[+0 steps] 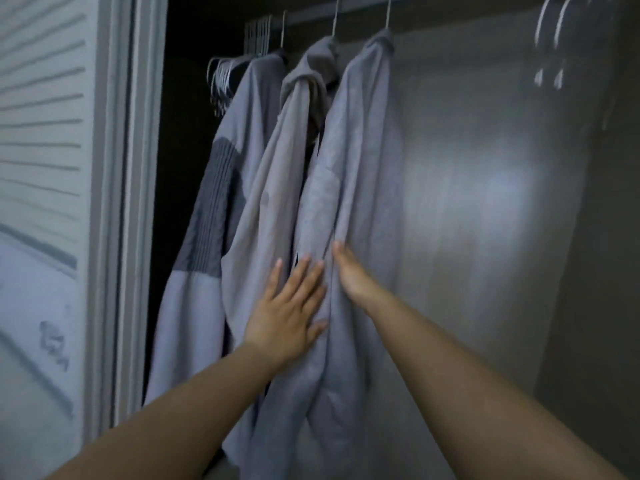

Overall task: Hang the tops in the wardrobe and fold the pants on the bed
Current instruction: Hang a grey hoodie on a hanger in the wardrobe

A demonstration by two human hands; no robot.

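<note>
Wardrobe (485, 202): open, and it fills most of the view; its pale back wall shows on the right half and a dark recess on the left, behind the clothes.
Door (41, 168): white and slatted, standing at the wardrobe's left edge beside the white frame.
Rail (346, 10): runs along the wardrobe's top edge and carries all the hangers.
Right top (360, 161): light grey, hanging from a wire hanger near the middle of the rail; it is the nearest of the three and touches the middle one.
Middle top (277, 188): pale grey with a bunched hood or collar at its neck, hanging between the other two.
Left top (221, 188): grey with a darker ribbed panel across its middle, hanging toward the wardrobe's left edge, partly behind the middle top.
Left hand (287, 306): fingers straight and spread, palm pressed flat against the cloth where the middle and right tops meet; it grasps nothing.
Right hand (349, 271): reaches into a fold of the right top, just beside the left hand; its fingertips are lost in the cloth, so whether it pinches the fabric or only touches it cannot be told.
Empty hangers (225, 77): a tight bunch at the rail's left end, behind the left top.
Two more hangers (554, 32): hanging at the top right corner, well apart from the tops.
Pants and bed: out of view.
</note>
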